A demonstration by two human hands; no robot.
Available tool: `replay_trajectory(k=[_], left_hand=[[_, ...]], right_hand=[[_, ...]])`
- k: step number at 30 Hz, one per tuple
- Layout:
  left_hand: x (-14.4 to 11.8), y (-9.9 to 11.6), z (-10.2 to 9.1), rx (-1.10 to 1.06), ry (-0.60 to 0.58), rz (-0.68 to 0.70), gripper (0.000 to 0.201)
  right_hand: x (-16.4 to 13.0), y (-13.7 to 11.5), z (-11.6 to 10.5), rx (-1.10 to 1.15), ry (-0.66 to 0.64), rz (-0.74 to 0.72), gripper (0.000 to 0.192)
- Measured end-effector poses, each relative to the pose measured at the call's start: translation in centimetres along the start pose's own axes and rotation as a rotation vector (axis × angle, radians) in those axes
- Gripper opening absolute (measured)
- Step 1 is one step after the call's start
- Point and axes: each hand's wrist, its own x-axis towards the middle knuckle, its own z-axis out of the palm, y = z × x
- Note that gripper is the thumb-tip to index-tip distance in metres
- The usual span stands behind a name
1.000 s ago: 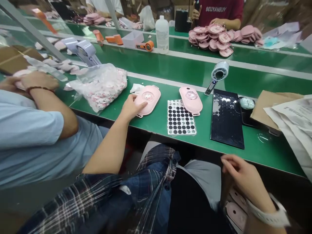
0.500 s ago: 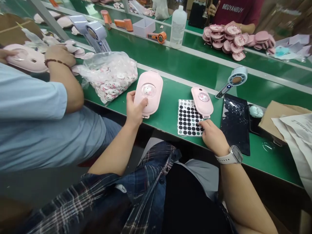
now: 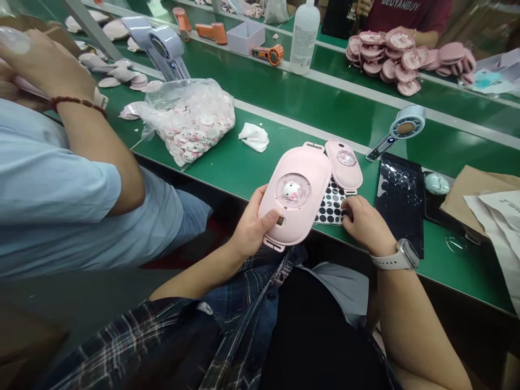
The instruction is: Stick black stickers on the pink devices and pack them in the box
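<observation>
My left hand (image 3: 255, 226) grips a pink oval plastic case (image 3: 301, 162), its thumb on the front near a small dark slot. A round clear window in the case shows a white cat figure (image 3: 290, 190), and strap loops stick out at both ends. Beyond it, a second pink case (image 3: 343, 167) lies on the bench, partly over a white sheet of black round stickers (image 3: 331, 206). At that sheet's right edge is my right hand (image 3: 363, 223), fingers curled and pinched together. Whatever is between those fingertips is too small to make out. The held case hides the sheet's left part.
Left of me a co-worker's arm (image 3: 95, 141) reaches over the bench. A plastic bag of small cat figures (image 3: 199, 122) and a white scrap (image 3: 254, 136) lie ahead. Rightward are a blue handheld fan (image 3: 400, 130), a black tray (image 3: 400, 200) and cardboard (image 3: 467, 192). A white bottle (image 3: 304, 38) stands behind.
My left hand has brought the pink case rightward and closer, over part of the sticker sheet. The white scrap behind it now shows. My right hand stays by the sheet, its fingers more curled.
</observation>
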Motion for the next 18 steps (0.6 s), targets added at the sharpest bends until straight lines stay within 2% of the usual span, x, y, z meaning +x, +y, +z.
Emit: replay_trajectory(k=[6, 11, 18], left_hand=[[-0.8, -0.7, 0.1, -0.005, -0.068, -0.069, 0.072], [-1.2, -0.4, 0.3, 0.028, -0.094, -0.054, 0.072], [-1.3, -0.1, 0.8, 0.046, -0.144, -0.044, 0.070]], right_hand=[[-0.6, 0.6, -0.7, 0.149, 0.007, 0.048, 0.007], [-1.3, 0.4, -1.2, 0.245, -0.041, 0.050, 0.009], [-2.4, 0.6, -2.3, 0.367, -0.198, 0.033, 0.009]])
